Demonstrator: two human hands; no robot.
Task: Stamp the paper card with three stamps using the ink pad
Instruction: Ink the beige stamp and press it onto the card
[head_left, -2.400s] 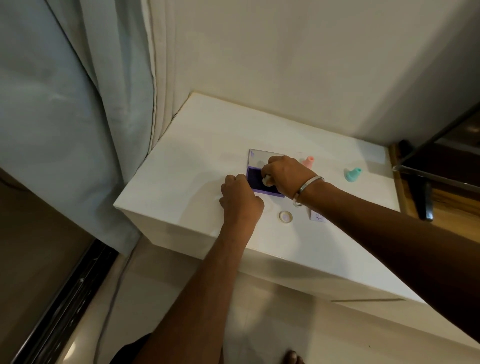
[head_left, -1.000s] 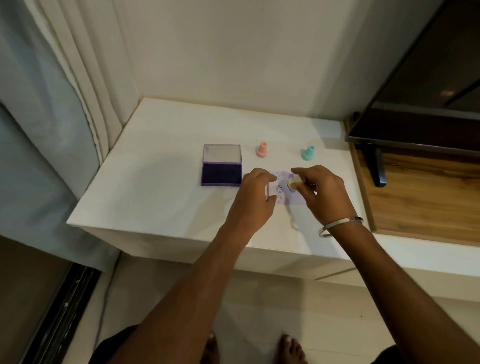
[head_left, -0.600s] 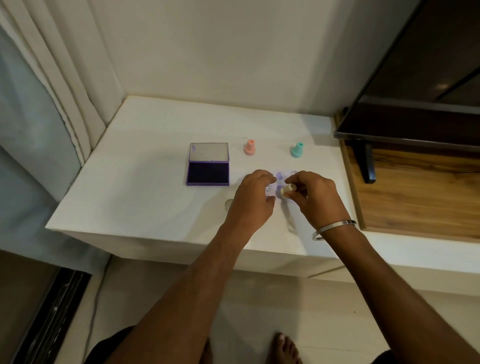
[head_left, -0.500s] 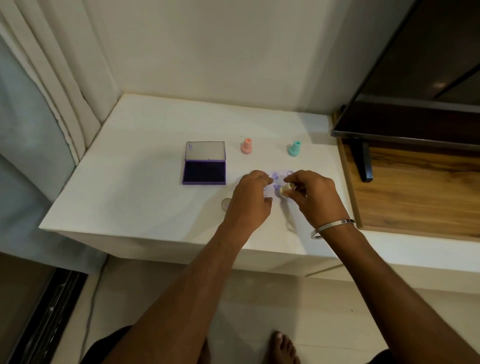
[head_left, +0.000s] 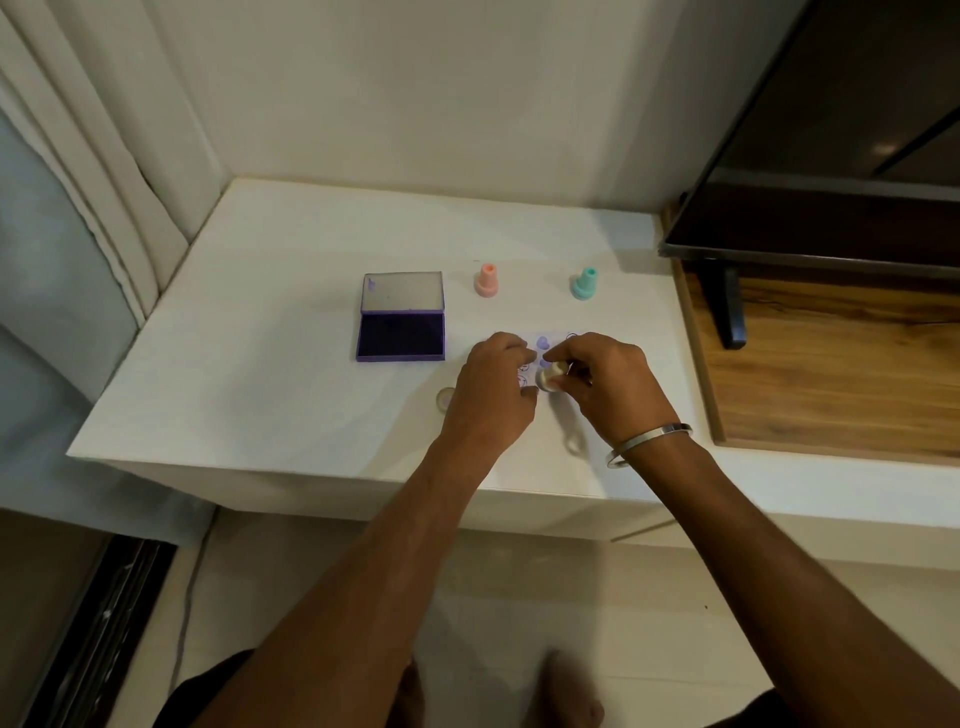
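A small white paper card (head_left: 553, 339) with purple prints lies on the white table (head_left: 291, 332), mostly hidden under my hands. My right hand (head_left: 605, 387) pinches a cream stamp (head_left: 549, 378) and holds it upright on the card. My left hand (head_left: 493, 395) rests on the card's left edge, fingers curled. The open purple ink pad (head_left: 401, 336) sits to the left. A pink stamp (head_left: 487, 280) and a teal stamp (head_left: 584, 283) stand upright behind the card.
A small round cap (head_left: 445, 399) lies left of my left hand. A dark TV screen (head_left: 831, 171) on a black stand (head_left: 729, 306) stands over a wooden surface (head_left: 831, 384) at right. Curtains (head_left: 88, 171) hang at left. The table's front edge is near my wrists.
My right hand carried the cream stamp from the ink pad to the card; my left hand moved from the pad to the card. In the last half second the stamp stays pressed.
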